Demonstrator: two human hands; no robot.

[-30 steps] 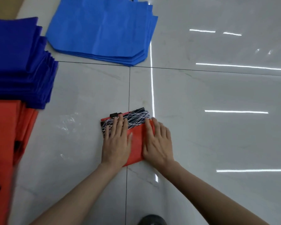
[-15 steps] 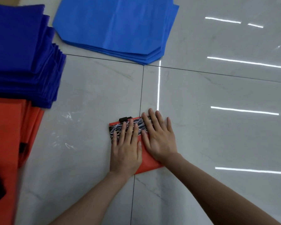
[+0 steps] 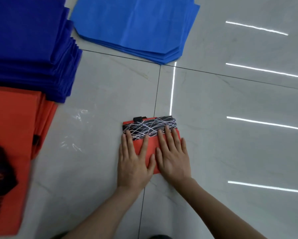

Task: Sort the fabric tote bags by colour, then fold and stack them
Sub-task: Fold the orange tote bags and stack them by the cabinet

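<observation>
Folded orange bag (image 3: pixel 150 144) lies flat on the pale glossy tile floor (image 3: pixel 231 152), just below frame ctr, straddling a dark grout line (image 3: pixel 157 94).

Both hands are on it, palms down. L hand (image 3: pixel 134 163) covers the bag's 7-8 o'clock part, fingers straight & spread, little finger along the 9 o'clock edge. It grips nothing, just flat contact. R hand (image 3: pixel 172 156) lies on the 4-5 o'clock part, fingers straight, tips reaching the black band (image 3: pixel 150 125) w/ white scribble lines that runs across the bag's 12 o'clock edge. It holds nothing either. Thumbs nearly meet over the bag's middle. Most of the near half is hidden under the palms, so the 6 o'clock edge shows only as a sliver btwn the wrists. A small black tab (image 3: pixel 138 119) sticks out past the band at 11 o'clock. Can't tell if it's a strap end or a clip.

Other piles are all cut by the frame:
- Dark blue stack (image 3: pixel 27 49) at 10 o'clock has many layers w/ stepped edges; its top & left are out of view.
- Lighter blue stack (image 3: pixel 132 25) at 12 o'clock is flat, w/ clipped corners; its top is cut off.
- Orange stack (image 3: pixel 12 126) at 9 o'clock meets the dark blue one. Which overlaps which is unclear.
- A black shape (image 3: pixel 0 169) on the orange stack at 8 o'clock is blurred, so handles or print, can't say.

Light streaks (image 3: pixel 263 123) reflect off the tile at 3 o'clock.
</observation>
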